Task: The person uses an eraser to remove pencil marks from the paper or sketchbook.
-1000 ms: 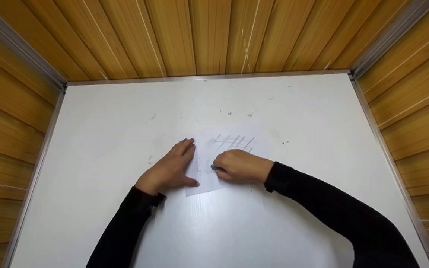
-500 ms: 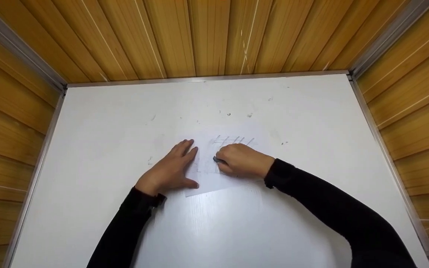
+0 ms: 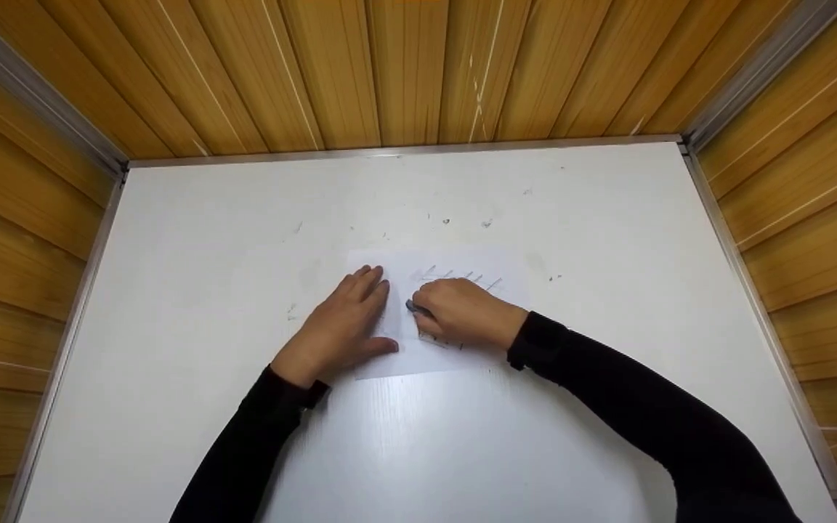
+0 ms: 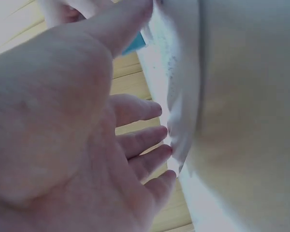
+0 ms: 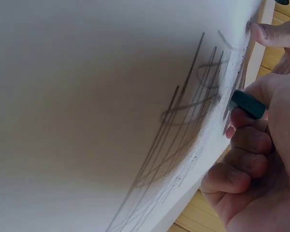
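Note:
A sheet of white paper (image 3: 400,363) lies on the white table, marked with crossing dark pencil-like lines (image 5: 183,104). My right hand (image 3: 466,312) pinches a small dark teal eraser (image 5: 249,103) between thumb and curled forefinger, its end against the paper; the other fingers are curled under. Beneath that hand part of the drawn lines is hidden. Across the left side of the sheet rests my left hand (image 3: 338,319), fingers nearly straight and thumb spread. In the left wrist view the eraser (image 4: 134,44) shows partly behind the left thumb. Dark crumbs (image 5: 193,158) dot the paper.
Small dark smudges and crumbs (image 3: 487,224) are scattered over the white table (image 3: 208,240) beyond and beside the paper. Wood-slat walls (image 3: 411,73) with grey metal edging stand along the back and both sides.
The right hand with the eraser has shifted back and forth over the lines, now slightly farther left and up than a second ago. The left hand has slid slightly right on the paper.

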Action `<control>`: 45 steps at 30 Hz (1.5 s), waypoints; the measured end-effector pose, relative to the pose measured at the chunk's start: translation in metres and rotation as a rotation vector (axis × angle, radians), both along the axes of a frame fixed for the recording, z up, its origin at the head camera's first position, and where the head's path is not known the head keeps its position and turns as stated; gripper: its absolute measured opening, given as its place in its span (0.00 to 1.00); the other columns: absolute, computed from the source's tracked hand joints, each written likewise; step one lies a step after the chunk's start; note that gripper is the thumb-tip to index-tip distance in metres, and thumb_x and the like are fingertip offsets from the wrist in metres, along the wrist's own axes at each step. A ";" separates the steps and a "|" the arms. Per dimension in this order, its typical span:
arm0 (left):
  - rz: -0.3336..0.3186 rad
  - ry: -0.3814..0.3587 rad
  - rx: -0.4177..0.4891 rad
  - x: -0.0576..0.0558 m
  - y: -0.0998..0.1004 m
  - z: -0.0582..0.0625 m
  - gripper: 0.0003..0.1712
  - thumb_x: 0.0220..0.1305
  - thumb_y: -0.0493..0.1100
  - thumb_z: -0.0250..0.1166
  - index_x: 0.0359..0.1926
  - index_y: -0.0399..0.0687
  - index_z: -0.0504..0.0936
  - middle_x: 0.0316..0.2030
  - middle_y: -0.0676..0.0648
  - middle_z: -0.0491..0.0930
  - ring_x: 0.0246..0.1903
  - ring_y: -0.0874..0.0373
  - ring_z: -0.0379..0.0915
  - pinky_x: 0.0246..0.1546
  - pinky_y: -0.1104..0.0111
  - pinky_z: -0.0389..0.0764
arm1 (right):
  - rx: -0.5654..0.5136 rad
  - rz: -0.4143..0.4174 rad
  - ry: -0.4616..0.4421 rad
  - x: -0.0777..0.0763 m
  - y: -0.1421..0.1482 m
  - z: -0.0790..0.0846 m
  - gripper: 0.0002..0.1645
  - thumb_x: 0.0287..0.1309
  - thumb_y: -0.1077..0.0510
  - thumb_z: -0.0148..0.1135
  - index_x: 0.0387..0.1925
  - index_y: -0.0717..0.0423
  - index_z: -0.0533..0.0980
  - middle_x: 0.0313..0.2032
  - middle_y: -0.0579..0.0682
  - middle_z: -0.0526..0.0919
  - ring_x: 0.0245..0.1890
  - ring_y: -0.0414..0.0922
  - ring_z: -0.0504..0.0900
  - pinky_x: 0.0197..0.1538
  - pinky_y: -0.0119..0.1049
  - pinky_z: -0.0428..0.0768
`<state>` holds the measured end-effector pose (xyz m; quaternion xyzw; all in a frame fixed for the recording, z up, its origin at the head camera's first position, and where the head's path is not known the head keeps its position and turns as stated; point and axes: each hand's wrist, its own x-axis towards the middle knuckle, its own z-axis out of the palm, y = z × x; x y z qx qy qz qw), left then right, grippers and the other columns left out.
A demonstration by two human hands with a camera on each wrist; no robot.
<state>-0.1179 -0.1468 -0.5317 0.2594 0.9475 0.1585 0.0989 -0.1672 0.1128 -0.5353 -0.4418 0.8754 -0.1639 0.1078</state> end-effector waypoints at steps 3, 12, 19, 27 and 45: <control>0.009 0.039 -0.022 0.000 0.002 0.004 0.55 0.67 0.64 0.78 0.80 0.33 0.70 0.85 0.34 0.61 0.87 0.37 0.53 0.88 0.49 0.59 | -0.002 -0.013 0.000 -0.002 0.000 0.002 0.13 0.77 0.56 0.58 0.33 0.55 0.78 0.29 0.46 0.79 0.31 0.42 0.76 0.42 0.42 0.83; 0.065 0.041 -0.028 -0.001 0.007 0.005 0.54 0.70 0.62 0.76 0.80 0.30 0.69 0.84 0.31 0.62 0.87 0.36 0.55 0.88 0.49 0.59 | 0.005 -0.052 0.006 -0.008 0.004 0.004 0.15 0.79 0.54 0.57 0.33 0.54 0.77 0.29 0.48 0.79 0.32 0.44 0.77 0.43 0.44 0.83; 0.101 -0.054 -0.050 0.001 0.017 -0.009 0.70 0.66 0.75 0.72 0.85 0.27 0.55 0.87 0.27 0.51 0.88 0.33 0.48 0.88 0.47 0.58 | 0.007 -0.026 0.011 -0.011 -0.010 -0.001 0.13 0.78 0.55 0.58 0.34 0.55 0.79 0.29 0.49 0.81 0.32 0.45 0.78 0.43 0.46 0.85; 0.049 -0.130 -0.074 -0.003 0.015 -0.006 0.81 0.56 0.78 0.78 0.87 0.28 0.50 0.88 0.28 0.44 0.90 0.35 0.39 0.89 0.48 0.53 | 0.015 -0.002 -0.022 -0.021 -0.015 -0.004 0.13 0.75 0.55 0.59 0.32 0.56 0.78 0.28 0.49 0.79 0.31 0.45 0.76 0.42 0.48 0.84; 0.047 -0.214 -0.065 -0.005 0.011 -0.004 0.85 0.53 0.74 0.83 0.88 0.31 0.44 0.89 0.30 0.36 0.91 0.36 0.32 0.90 0.48 0.48 | 0.072 -0.027 -0.039 -0.028 -0.014 -0.002 0.14 0.77 0.55 0.55 0.38 0.58 0.81 0.34 0.53 0.85 0.38 0.51 0.84 0.52 0.52 0.87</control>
